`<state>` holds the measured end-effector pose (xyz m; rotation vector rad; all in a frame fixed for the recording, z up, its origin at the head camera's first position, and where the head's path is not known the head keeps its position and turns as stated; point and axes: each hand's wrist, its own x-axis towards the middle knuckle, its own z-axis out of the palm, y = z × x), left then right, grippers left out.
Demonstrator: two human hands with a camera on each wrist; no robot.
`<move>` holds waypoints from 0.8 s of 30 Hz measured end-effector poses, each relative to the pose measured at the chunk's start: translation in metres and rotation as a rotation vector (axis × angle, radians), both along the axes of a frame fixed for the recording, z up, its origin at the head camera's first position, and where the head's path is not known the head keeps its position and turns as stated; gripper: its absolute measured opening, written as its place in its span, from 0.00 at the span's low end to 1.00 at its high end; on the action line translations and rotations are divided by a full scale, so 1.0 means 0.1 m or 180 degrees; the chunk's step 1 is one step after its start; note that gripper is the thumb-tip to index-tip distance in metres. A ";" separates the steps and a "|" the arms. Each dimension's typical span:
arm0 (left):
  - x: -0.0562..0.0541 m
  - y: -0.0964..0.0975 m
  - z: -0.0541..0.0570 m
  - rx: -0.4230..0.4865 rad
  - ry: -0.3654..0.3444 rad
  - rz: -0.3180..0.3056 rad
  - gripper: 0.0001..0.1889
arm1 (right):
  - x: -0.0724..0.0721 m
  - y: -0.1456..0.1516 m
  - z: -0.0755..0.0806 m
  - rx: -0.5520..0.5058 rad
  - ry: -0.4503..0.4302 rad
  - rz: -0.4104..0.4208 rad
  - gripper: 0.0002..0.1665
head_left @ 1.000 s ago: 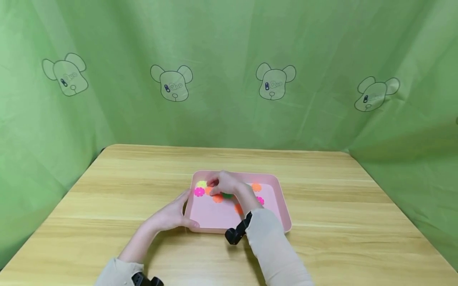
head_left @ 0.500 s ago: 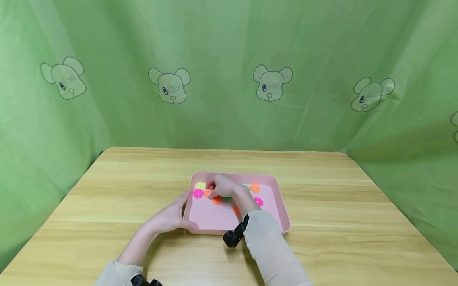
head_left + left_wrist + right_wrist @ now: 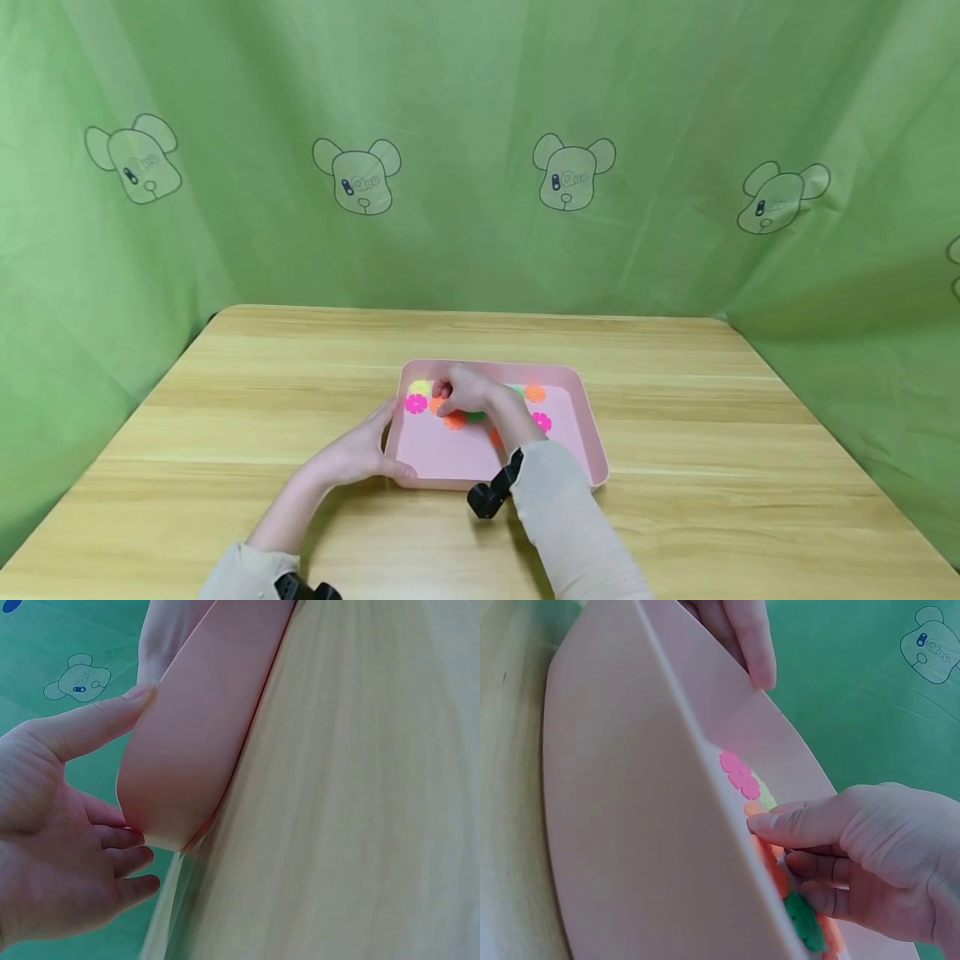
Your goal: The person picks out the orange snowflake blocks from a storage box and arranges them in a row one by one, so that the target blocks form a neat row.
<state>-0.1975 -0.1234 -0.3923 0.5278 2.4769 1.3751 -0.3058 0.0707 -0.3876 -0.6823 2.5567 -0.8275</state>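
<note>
A shallow pink tray (image 3: 450,458) lies on the table with several flower-shaped plastic discs in it. My left hand (image 3: 358,450) holds the tray's near left corner, thumb over the front rim, fingers against the left wall. My right hand (image 3: 468,390) reaches inside the tray, thumb and index finger pinching at an orange flower-shaped disc (image 3: 752,809), partly hidden by the fingers. Close by lie a pink disc (image 3: 416,403), a yellow disc (image 3: 420,387), another orange disc (image 3: 454,421) and a green disc (image 3: 803,920).
On the tray's right side lie an orange disc (image 3: 535,393) and a pink disc (image 3: 542,423), and a further orange disc (image 3: 496,438) shows beside the right wrist. The wooden table (image 3: 720,467) extends around the tray. A green curtain (image 3: 465,250) hangs behind it.
The right hand has shifted very slightly left within the tray over the orange discs. The left hand stays on the tray. The whole view has tilted a little.
</note>
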 end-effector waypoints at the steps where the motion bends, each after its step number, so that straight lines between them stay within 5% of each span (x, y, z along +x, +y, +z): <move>1: 0.00 0.00 0.00 0.0000 -0.0001 0.0001 0.57 | 0.00 0.00 0.00 0.0001 -0.0004 0.0003 0.08; 24: 0.00 0.00 -0.01 -0.0023 -0.0039 0.0054 0.57 | 0.02 0.00 0.01 -0.0010 0.0098 -0.0070 0.12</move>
